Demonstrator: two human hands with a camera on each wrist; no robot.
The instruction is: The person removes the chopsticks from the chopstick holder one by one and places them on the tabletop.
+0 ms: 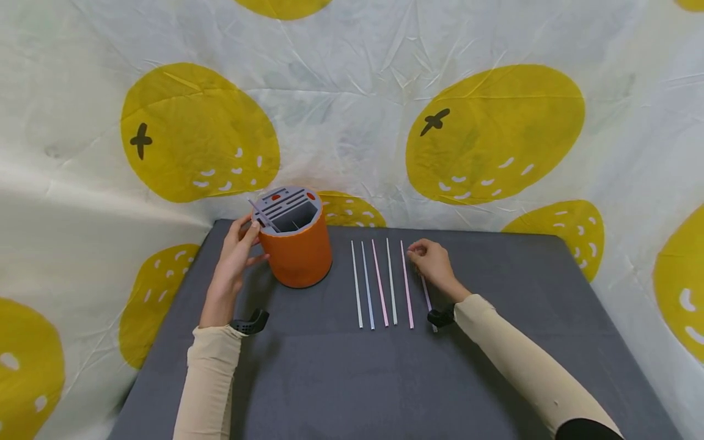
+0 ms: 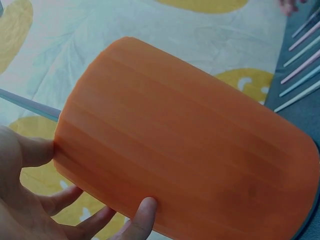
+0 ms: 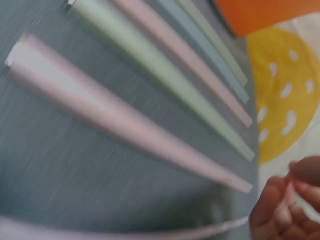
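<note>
An orange knife and utensil holder (image 1: 297, 260) with a grey slotted top stands upright at the table's back left. Beside it is my left hand (image 1: 233, 260), its thumb at the rim and its fingers loosely extended along the side wall. A slim greyish stick (image 2: 30, 104) juts from the holder's top. Several pale chopsticks (image 1: 376, 281) in pink, green, blue and white lie in a row to the right. My right hand (image 1: 431, 264) pinches the far end of the rightmost pinkish chopstick (image 1: 427, 296), partly hidden under hand and wrist. Its thumb and fingertips (image 3: 280, 192) meet.
A dark grey cloth covers the table (image 1: 330, 379). Close behind its back edge hangs a white curtain (image 1: 341, 134) printed with large yellow shapes. A black band with a camera (image 1: 251, 322) sits on the left wrist, another (image 1: 442, 316) on the right.
</note>
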